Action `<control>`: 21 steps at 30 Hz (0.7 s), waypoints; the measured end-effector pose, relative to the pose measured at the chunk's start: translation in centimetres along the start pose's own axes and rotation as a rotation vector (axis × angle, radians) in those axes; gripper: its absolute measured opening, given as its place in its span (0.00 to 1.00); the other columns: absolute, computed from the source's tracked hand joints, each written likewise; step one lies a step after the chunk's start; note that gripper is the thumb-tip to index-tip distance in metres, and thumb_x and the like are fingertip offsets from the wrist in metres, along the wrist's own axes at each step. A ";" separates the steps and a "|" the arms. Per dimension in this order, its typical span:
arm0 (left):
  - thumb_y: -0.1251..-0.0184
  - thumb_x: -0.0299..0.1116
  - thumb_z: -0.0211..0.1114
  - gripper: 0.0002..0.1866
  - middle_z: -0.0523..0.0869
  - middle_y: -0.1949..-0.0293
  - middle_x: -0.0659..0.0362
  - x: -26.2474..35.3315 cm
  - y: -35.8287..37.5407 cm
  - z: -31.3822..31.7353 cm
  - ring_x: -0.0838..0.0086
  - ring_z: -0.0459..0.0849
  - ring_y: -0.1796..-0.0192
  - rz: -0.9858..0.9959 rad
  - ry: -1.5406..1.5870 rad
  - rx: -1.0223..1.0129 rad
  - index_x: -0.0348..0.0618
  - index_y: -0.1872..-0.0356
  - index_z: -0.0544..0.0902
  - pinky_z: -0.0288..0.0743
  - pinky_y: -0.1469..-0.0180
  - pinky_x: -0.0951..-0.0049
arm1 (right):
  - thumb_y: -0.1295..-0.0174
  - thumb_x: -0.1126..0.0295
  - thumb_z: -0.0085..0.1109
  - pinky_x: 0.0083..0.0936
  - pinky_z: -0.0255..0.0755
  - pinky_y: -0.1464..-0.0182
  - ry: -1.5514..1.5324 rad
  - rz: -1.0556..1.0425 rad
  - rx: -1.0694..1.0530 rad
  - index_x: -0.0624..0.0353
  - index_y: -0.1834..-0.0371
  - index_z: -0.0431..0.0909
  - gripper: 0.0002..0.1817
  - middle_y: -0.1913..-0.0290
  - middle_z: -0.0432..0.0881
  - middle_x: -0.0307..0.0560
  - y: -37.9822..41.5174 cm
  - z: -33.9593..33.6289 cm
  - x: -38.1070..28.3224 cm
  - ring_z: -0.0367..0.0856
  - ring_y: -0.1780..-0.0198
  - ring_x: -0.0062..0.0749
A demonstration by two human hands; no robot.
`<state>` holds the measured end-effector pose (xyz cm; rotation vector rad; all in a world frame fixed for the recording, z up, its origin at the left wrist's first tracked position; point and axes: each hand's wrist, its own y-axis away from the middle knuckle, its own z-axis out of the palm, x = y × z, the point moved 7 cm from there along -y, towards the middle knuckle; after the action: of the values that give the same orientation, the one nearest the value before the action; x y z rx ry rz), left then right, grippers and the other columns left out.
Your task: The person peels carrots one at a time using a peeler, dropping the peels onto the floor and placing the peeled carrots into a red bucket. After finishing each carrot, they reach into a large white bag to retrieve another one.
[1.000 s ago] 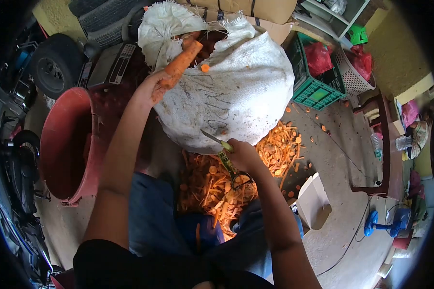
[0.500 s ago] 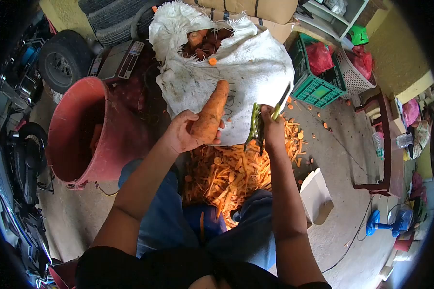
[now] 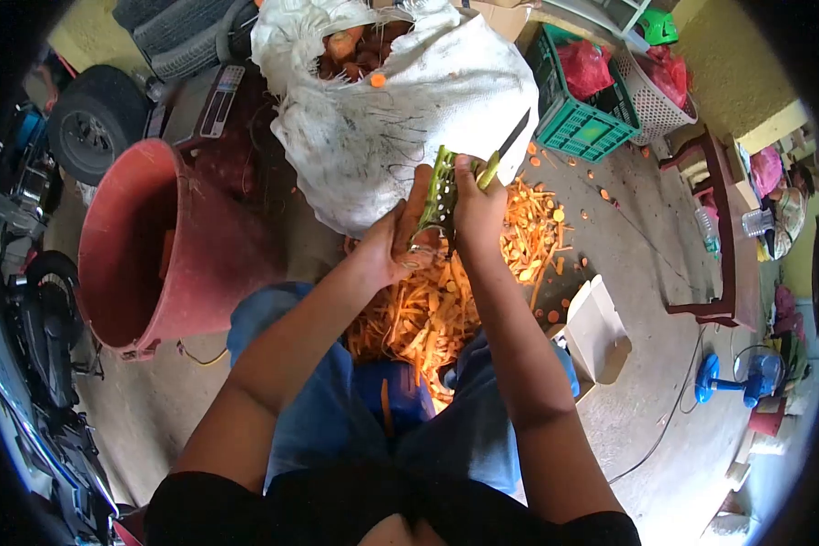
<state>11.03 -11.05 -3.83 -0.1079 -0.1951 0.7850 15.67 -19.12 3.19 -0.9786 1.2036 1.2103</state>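
My left hand (image 3: 387,247) is wrapped round a large carrot (image 3: 416,205), which points up and away from me. In my right hand (image 3: 479,196) are a green peeler (image 3: 441,189) and a knife (image 3: 513,136) with a yellow-green handle. The peeler lies against or just over the carrot's right side; their exact contact is hidden. Beneath both hands a heap of orange carrot peelings (image 3: 432,314) covers the floor between my legs. Just beyond the hands stands a white sack (image 3: 364,136), torn open at the top, with carrots showing inside.
A big red tub (image 3: 218,264) stands at the left, with a tyre (image 3: 100,123) behind it. At the right are a green crate (image 3: 587,127), a white basket (image 3: 646,105), an open carton (image 3: 596,332), a wooden frame (image 3: 723,246) and a blue fan (image 3: 733,382).
My right hand has moved left and up, bringing the peeler to the carrot. My left hand has shifted slightly right, and the carrot stands more upright. The view has shifted a little.
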 end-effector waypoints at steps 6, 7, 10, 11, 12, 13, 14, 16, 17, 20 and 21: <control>0.35 0.44 0.31 0.21 0.74 0.57 0.54 0.1 0.4 0.3 0.67 0.74 0.55 0.195 -0.062 0.500 0.43 0.53 0.67 0.68 0.53 0.63 | 0.45 0.67 0.51 0.18 0.62 0.75 0.294 -0.330 0.036 0.66 0.73 0.72 0.10 0.82 0.71 0.39 1.3 1.2 -1.8 0.66 0.78 0.17; 0.35 0.44 0.31 0.21 0.74 0.58 0.55 0.0 0.6 0.2 0.67 0.74 0.56 0.175 -0.099 0.545 0.43 0.53 0.67 0.69 0.53 0.64 | 0.46 0.69 0.51 0.20 0.63 0.75 0.273 -0.322 0.054 0.66 0.74 0.72 0.09 0.82 0.72 0.43 1.1 1.1 -1.2 0.67 0.78 0.20; 0.36 0.44 0.33 0.20 0.75 0.58 0.56 0.4 1.0 -0.1 0.68 0.75 0.58 0.134 -0.182 0.620 0.42 0.54 0.67 0.70 0.55 0.64 | 0.46 0.68 0.52 0.22 0.63 0.75 0.423 -0.300 0.137 0.66 0.74 0.72 0.10 0.82 0.73 0.45 1.3 0.7 -1.1 0.67 0.80 0.25; 0.36 0.44 0.34 0.20 0.75 0.59 0.56 0.4 1.2 -0.3 0.70 0.76 0.59 0.111 -0.228 0.654 0.42 0.54 0.67 0.71 0.56 0.65 | 0.46 0.68 0.52 0.22 0.63 0.75 0.427 -0.295 0.137 0.66 0.74 0.72 0.10 0.82 0.73 0.45 1.1 0.5 -0.7 0.67 0.80 0.25; 0.36 0.44 0.34 0.20 0.75 0.59 0.56 0.1 1.5 0.3 0.70 0.76 0.59 0.109 -0.225 0.655 0.42 0.54 0.67 0.71 0.56 0.65 | 0.47 0.68 0.51 0.26 0.64 0.77 0.451 -0.355 0.190 0.66 0.75 0.71 0.10 0.84 0.72 0.49 0.6 -0.2 -0.4 0.69 0.82 0.33; 0.36 0.44 0.36 0.20 0.75 0.61 0.56 -0.7 2.0 1.4 0.71 0.76 0.61 0.059 -0.322 0.686 0.41 0.55 0.67 0.72 0.59 0.68 | 0.47 0.68 0.51 0.29 0.65 0.80 0.476 -0.415 0.243 0.66 0.75 0.71 0.10 0.86 0.72 0.53 -0.2 -1.0 -0.2 0.71 0.85 0.41; 0.37 0.45 0.38 0.20 0.76 0.63 0.57 -1.5 2.7 2.5 0.73 0.77 0.64 0.006 -0.420 0.716 0.40 0.55 0.68 0.72 0.61 0.71 | 0.47 0.66 0.52 0.31 0.65 0.80 0.675 -0.305 0.401 0.67 0.76 0.71 0.12 0.86 0.72 0.55 -2.3 -3.7 0.5 0.72 0.83 0.42; 0.37 0.45 0.40 0.21 0.77 0.65 0.57 -2.2 3.2 3.4 0.74 0.77 0.66 -0.055 -0.517 0.741 0.38 0.56 0.69 0.73 0.63 0.74 | 0.47 0.62 0.51 0.33 0.66 0.79 0.649 -0.336 0.687 0.67 0.79 0.70 0.16 0.85 0.73 0.53 -4.3 -8.6 0.3 0.73 0.83 0.39; 0.37 0.46 0.40 0.21 0.77 0.66 0.56 -2.8 3.4 3.7 0.73 0.77 0.67 -0.123 -0.579 0.725 0.38 0.56 0.69 0.73 0.65 0.74 | 0.46 0.64 0.51 0.31 0.66 0.80 0.675 -0.302 0.747 0.68 0.79 0.70 0.15 0.85 0.73 0.51 -5.0 -10.6 0.6 0.73 0.83 0.37; 0.37 0.48 0.39 0.22 0.77 0.69 0.53 -2.6 3.3 4.0 0.70 0.77 0.69 -0.211 -0.552 0.580 0.37 0.57 0.68 0.73 0.69 0.72 | 0.45 0.65 0.50 0.27 0.64 0.81 0.393 -0.111 0.771 0.69 0.79 0.72 0.15 0.85 0.73 0.48 -5.1 -12.9 0.9 0.71 0.83 0.28; 0.37 0.48 0.38 0.22 0.76 0.70 0.53 -1.8 3.4 3.8 0.69 0.77 0.70 -0.175 -0.528 0.558 0.38 0.57 0.67 0.73 0.70 0.71 | 0.45 0.65 0.50 0.26 0.63 0.81 0.288 -0.173 0.702 0.69 0.80 0.72 0.15 0.85 0.74 0.47 -5.0 -11.9 0.6 0.71 0.83 0.26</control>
<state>6.67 -9.86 -0.88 0.6432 -0.4695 0.6562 18.90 -31.35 0.61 -0.7079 1.5814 0.4460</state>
